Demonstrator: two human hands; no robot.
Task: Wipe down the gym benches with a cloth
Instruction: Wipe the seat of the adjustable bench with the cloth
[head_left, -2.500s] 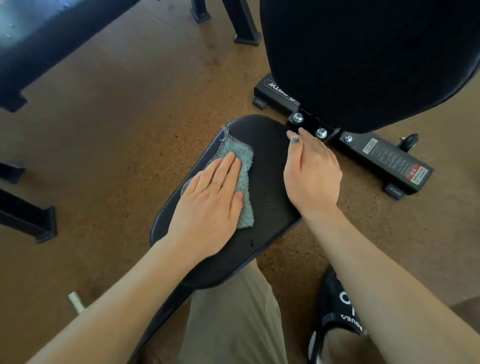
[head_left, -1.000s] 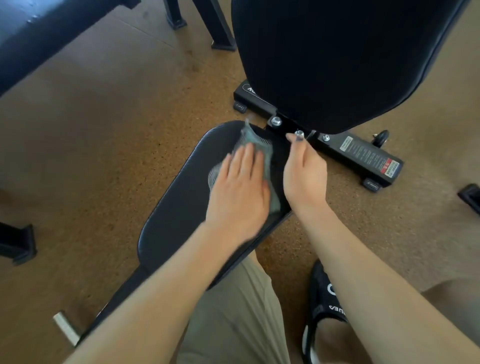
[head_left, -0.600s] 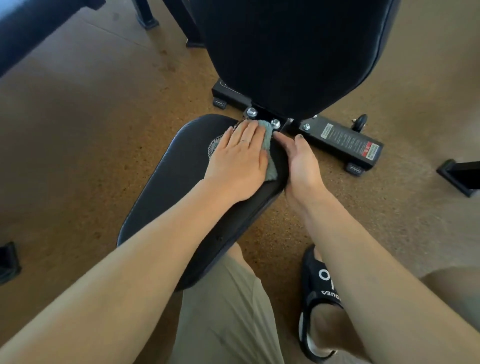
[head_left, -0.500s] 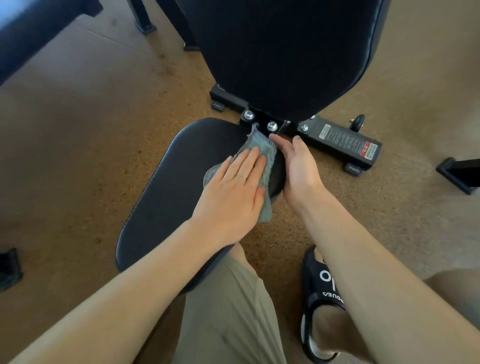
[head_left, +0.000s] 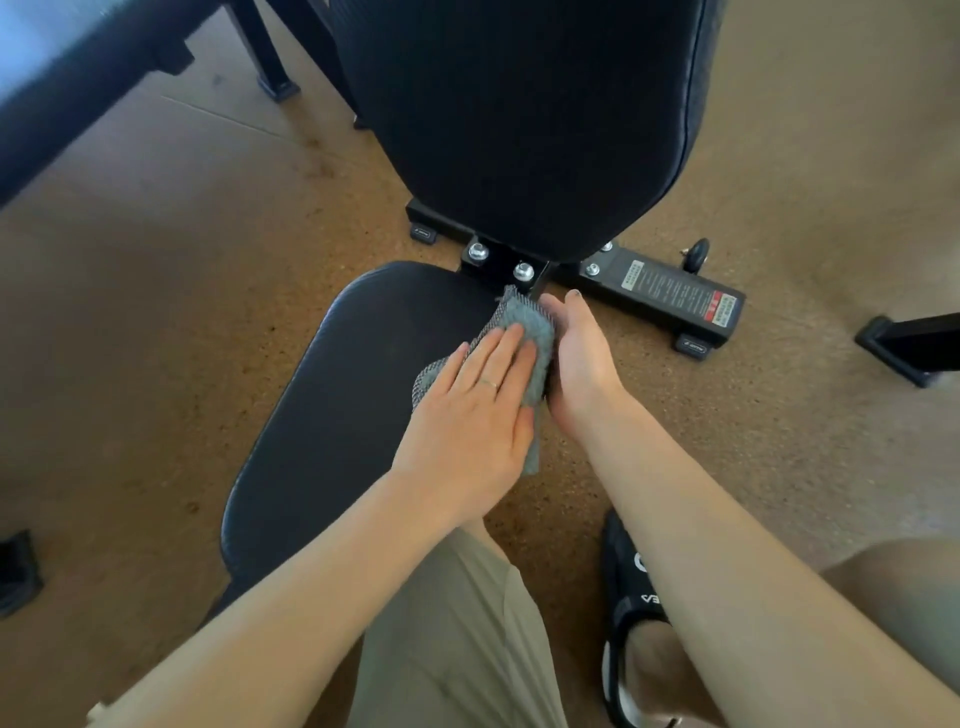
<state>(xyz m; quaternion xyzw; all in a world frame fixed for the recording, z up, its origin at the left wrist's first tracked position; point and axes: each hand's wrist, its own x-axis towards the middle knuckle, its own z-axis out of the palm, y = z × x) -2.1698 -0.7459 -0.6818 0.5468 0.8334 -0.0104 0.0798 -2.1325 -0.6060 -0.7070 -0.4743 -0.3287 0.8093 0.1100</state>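
Observation:
A black padded bench seat (head_left: 353, 395) lies below me, with its upright black backrest (head_left: 519, 119) rising behind it. A grey-green cloth (head_left: 524, 327) is spread over the seat's right edge near the hinge bracket. My left hand (head_left: 467, 426) lies flat on the cloth, fingers together, pressing it onto the pad. My right hand (head_left: 579, 358) cups the seat's right side edge next to the cloth, thumb pointing toward the bracket. Part of the cloth hangs over the edge below my left hand.
The bench's black base bar (head_left: 670, 296) with a warning label lies on the brown floor (head_left: 156, 286) at right. Other black frame feet stand at upper left (head_left: 275, 83), far right (head_left: 904, 348) and left edge (head_left: 15, 571). My beige shorts and black slipper (head_left: 631, 613) are below.
My left hand and the cloth have slid from the seat's left middle to its far right edge by the hinge, then drawn slightly back toward me. My right hand stayed on the seat's right side.

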